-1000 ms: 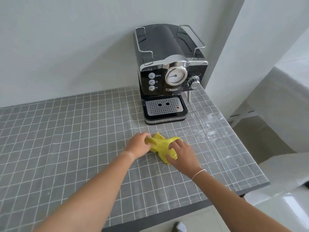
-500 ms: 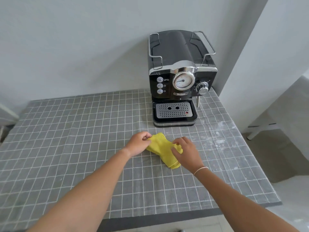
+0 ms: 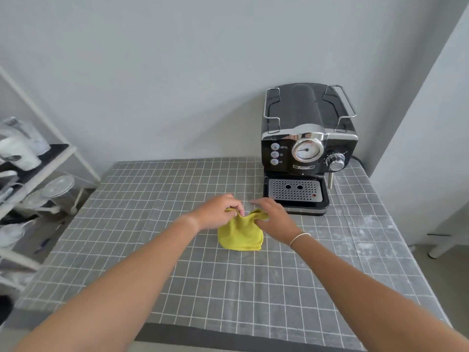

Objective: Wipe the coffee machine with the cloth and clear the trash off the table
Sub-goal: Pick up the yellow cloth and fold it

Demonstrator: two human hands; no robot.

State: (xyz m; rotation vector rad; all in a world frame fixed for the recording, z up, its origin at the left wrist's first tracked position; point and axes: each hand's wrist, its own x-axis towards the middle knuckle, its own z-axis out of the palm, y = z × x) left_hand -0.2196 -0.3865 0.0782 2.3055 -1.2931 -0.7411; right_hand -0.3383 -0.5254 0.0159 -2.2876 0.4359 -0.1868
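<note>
- The yellow cloth point(image 3: 239, 235) lies folded on the table point(image 3: 152, 199), in front of the coffee machine point(image 3: 308, 148) and a little to its left, near but not touching its base.
- The left hand point(image 3: 217, 212) pinches the far left corner of the cloth between thumb and fingers, and this corner is lifted a bit from the table.
- The right hand point(image 3: 275, 215) grips the far right corner of the cloth in the same way (its fingers curl over the edge), and it is just in front of the drip tray point(image 3: 294, 190) of the coffee machine.
- The two hands are close together, with only a small fold of cloth between them; the near part of the cloth rests flat on the table.
- The coffee machine stands upright at the far right corner of the table, close to the wall behind it.
- A thin white bracelet point(image 3: 299, 237) is on the right wrist.
- To the right of the coffee machine and in front of it, the grey checked tablecloth shows pale dusty marks point(image 3: 368, 224).
- Far to the left of the coffee machine, beside the table, a white rack point(image 3: 38, 171) holds some blurred kitchen things.
</note>
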